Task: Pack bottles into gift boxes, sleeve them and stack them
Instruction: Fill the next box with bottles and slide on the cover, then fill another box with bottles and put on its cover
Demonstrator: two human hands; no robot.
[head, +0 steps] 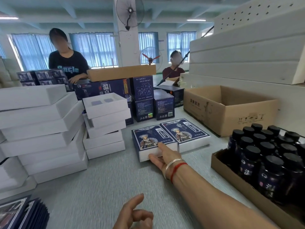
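The right hand (162, 157), fingers straight, presses the near end of a sleeved gift box (152, 142), apparently squaring it beside its twin (185, 133) on the right. The left hand (134, 214) hangs loosely curled, empty (near edge). White trays (105, 123) crowd the left and bottles (264, 156) wait right in a carton.

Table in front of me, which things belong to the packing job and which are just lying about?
Job:
sleeved boxes, right hand touching the nearer one
white gift boxes
bottles in their tray
flat sleeves
left hand, idle

Lying about:
open brown carton
wall fan
foam sheets
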